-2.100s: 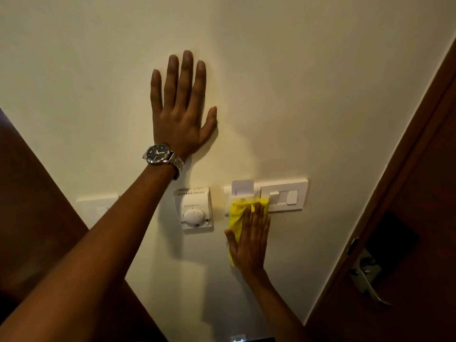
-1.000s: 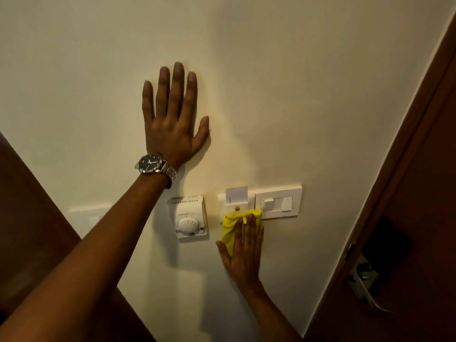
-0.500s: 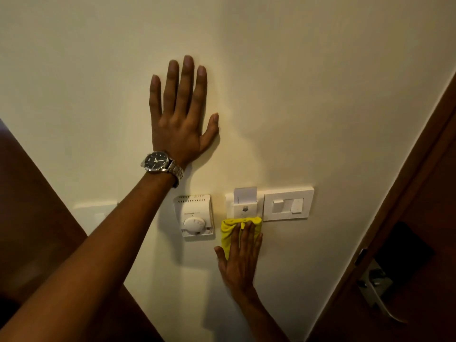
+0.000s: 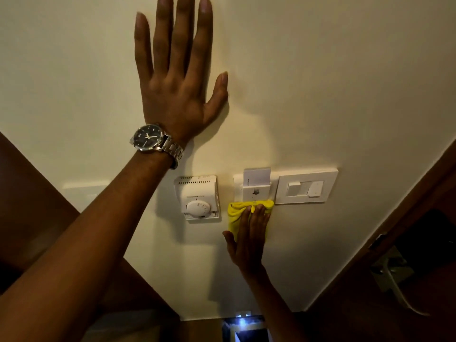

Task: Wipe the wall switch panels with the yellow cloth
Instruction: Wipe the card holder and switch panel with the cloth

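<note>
My right hand (image 4: pixel 249 240) presses the folded yellow cloth (image 4: pixel 234 214) flat against the cream wall, just under the white key-card holder panel (image 4: pixel 255 191), which has a card standing in its slot. The cloth's top edge touches that panel's lower rim. To its right sits a white switch panel (image 4: pixel 306 186) with two rockers. Left of the cloth is a white thermostat (image 4: pixel 198 198) with a round dial. Another pale switch plate (image 4: pixel 84 193) shows dimly at the far left, partly behind my forearm. My left hand (image 4: pixel 177 80) lies flat on the wall above, fingers spread, a watch on the wrist.
A dark wooden door with a metal lever handle (image 4: pixel 392 275) stands at the right, its frame running diagonally up. Dark wood panelling (image 4: pixel 32 218) fills the lower left. A small bright opening (image 4: pixel 244 327) shows at the bottom centre.
My right hand and the cloth have slid down from over the card holder panel to just below it. The view has moved closer to the wall; my left hand stays planted.
</note>
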A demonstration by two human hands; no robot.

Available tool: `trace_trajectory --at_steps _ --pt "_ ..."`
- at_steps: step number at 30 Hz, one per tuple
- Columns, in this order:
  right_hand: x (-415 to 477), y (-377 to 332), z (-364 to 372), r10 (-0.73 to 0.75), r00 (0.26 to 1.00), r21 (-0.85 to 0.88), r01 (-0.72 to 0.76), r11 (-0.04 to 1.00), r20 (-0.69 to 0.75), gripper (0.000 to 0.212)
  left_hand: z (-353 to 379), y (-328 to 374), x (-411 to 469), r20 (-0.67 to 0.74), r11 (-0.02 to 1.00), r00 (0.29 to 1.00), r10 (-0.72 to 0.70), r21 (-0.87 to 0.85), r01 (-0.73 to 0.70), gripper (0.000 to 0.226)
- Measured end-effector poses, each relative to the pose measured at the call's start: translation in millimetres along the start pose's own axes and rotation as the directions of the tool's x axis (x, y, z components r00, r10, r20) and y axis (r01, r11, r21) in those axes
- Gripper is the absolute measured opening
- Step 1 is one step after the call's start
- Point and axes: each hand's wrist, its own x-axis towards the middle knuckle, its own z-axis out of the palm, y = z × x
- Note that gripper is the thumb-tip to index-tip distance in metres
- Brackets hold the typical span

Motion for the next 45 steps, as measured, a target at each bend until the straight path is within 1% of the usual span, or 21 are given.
trace_trajectory --at_steps 3,7,11,13,16,19,22,27,29,31,33,36,40,43,45 --pt "14.3 -0.5 4.3 -0.058 0.994 -0.009 0.057 0.998 -0.094 0.075 0.7 0.5 -1.2 -0.015 1.0 1.0 -0.008 0.012 0.009 0.071" --pt "27.1 -7.2 7.2 -0.054 0.988 -0.034 0.049 0.998 -0.146 0.076 3.4 1.1 -4.0 -0.05 0.999 0.999 0.003 0.036 -0.001 0.069" --pt "3.8 0.5 1.5 -0.1 0.993 -0.044 0.097 0.994 -0.069 0.075 -1.3 1.3 -3.3 0.0 1.0 1.0 -0.009 -0.003 0.009 0.073" --pt "2.8 1.6 -0.5 -0.09 0.995 -0.039 0.088 0.995 -0.052 0.075 -1.7 3.0 -2.6 0.007 1.0 1.0 -0.001 -0.008 0.001 0.074" --pt "11.7 -7.9 -1.6 -0.06 0.997 -0.018 0.059 0.998 -0.045 0.076 1.0 0.1 -3.5 -0.029 1.0 0.999 -0.015 -0.008 0.015 0.074" --pt "20.8 -8.7 2.5 -0.062 0.996 -0.031 0.061 0.998 -0.057 0.077 7.2 -0.5 -2.0 -0.056 1.0 0.998 -0.004 0.011 0.004 0.072" --pt "3.4 -3.6 -4.3 -0.097 0.995 -0.036 0.096 0.995 -0.017 0.076 2.1 1.0 -3.0 -0.025 1.0 1.0 -0.001 -0.009 0.0 0.072" --pt "27.9 -11.3 -4.5 -0.057 0.997 -0.017 0.056 0.998 -0.046 0.078 2.3 0.0 -2.1 -0.039 1.0 0.999 0.003 0.004 -0.003 0.072" --pt "29.9 -9.5 -3.7 -0.075 0.996 -0.023 0.074 0.997 -0.046 0.078 3.3 0.0 -2.3 -0.04 1.0 0.999 0.006 0.01 -0.005 0.072" --pt "14.3 -0.1 -5.1 -0.104 0.994 -0.027 0.103 0.994 -0.031 0.078 -0.2 -0.5 -3.3 -0.003 1.0 1.0 -0.004 -0.015 0.004 0.073" --pt "2.1 6.6 -5.6 -0.124 0.992 -0.035 0.123 0.992 -0.019 0.078 -3.5 -0.3 -1.3 0.024 1.0 1.0 0.019 -0.021 -0.018 0.075" --pt "16.5 -0.2 -3.8 -0.093 0.995 -0.024 0.093 0.995 -0.017 0.078 -4.7 0.6 0.0 0.011 1.0 1.0 0.017 -0.022 -0.016 0.075" --pt "45.1 -9.6 2.2 -0.084 0.994 -0.052 0.081 0.995 -0.062 0.075 2.7 -1.1 -0.8 -0.008 1.0 1.0 0.015 -0.017 -0.015 0.074" --pt "21.3 -0.1 -0.6 -0.148 0.987 -0.072 0.144 0.987 -0.058 0.073 0.5 -1.7 -0.4 0.008 1.0 1.0 0.018 -0.024 -0.018 0.075" --pt "12.9 0.0 0.9 -0.119 0.992 -0.078 0.116 0.99 -0.039 0.071 -1.7 -1.3 -0.6 0.026 1.0 0.999 0.022 -0.021 -0.022 0.076"
